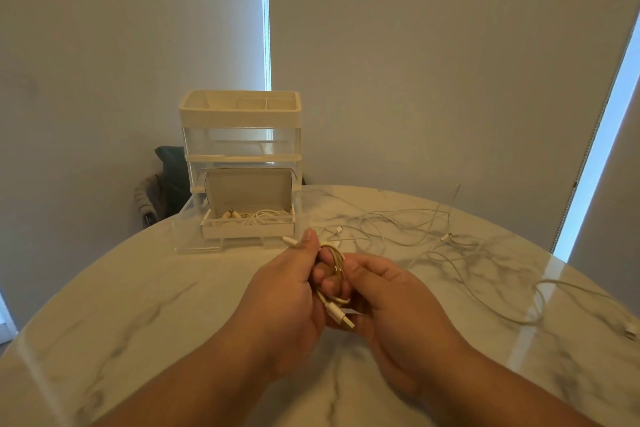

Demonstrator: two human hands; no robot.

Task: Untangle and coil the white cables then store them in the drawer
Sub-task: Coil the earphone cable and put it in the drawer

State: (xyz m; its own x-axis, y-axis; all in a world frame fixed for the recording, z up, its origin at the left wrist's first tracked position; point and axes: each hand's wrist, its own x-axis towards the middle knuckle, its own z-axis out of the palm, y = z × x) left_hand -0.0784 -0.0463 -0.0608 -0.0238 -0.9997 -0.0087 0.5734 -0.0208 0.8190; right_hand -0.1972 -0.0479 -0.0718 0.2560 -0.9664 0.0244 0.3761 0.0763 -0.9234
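Both hands meet above the middle of the marble table (138, 305) around a small coil of white cable (336, 267). My left hand (287, 291) grips the coil from the left, thumb up, and my right hand (388, 298) holds it from the right. A USB plug (341, 317) of that cable sticks out below the fingers. More white cables (415, 229) lie loose and tangled on the table to the right. The clear drawer unit (242, 163) stands behind the hands, its bottom drawer (194, 232) pulled out, with a small cardboard box (247, 218) holding coiled white cable inside.
Another white cable (554, 302) loops near the table's right edge, ending in a plug (631, 333). A chair with dark cloth (162, 184) stands behind the table at the left. Window blinds fill the background.
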